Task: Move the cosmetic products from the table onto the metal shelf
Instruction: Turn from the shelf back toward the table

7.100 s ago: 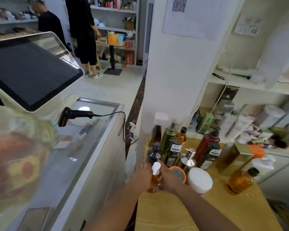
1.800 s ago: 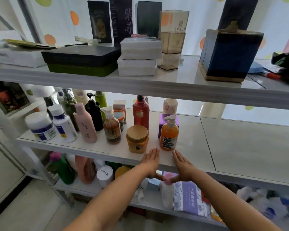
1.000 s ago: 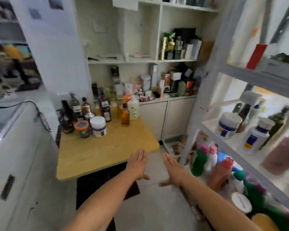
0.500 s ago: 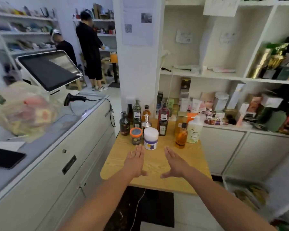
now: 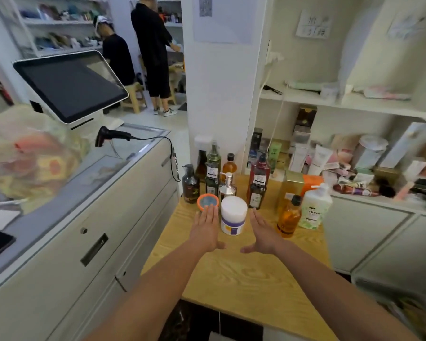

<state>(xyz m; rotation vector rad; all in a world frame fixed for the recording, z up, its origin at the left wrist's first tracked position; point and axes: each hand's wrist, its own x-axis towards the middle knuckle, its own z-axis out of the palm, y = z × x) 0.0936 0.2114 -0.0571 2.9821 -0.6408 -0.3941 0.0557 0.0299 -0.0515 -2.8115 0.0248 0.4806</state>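
The wooden tabletop (image 5: 244, 279) has many bottles (image 5: 259, 178) standing at the back, so most of the job looks not done. The metal shelf is out of sight. A white jar (image 5: 233, 215) stands between the left grip (image 5: 205, 230) and the right grip (image 5: 263, 233). Both are flat and empty. The left one hides part of a small orange jar (image 5: 207, 200).

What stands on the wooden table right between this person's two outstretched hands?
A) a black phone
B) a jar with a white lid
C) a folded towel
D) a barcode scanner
B: the jar with a white lid stands on the table between the left hand and the right hand, and both hands are flat and hold nothing.
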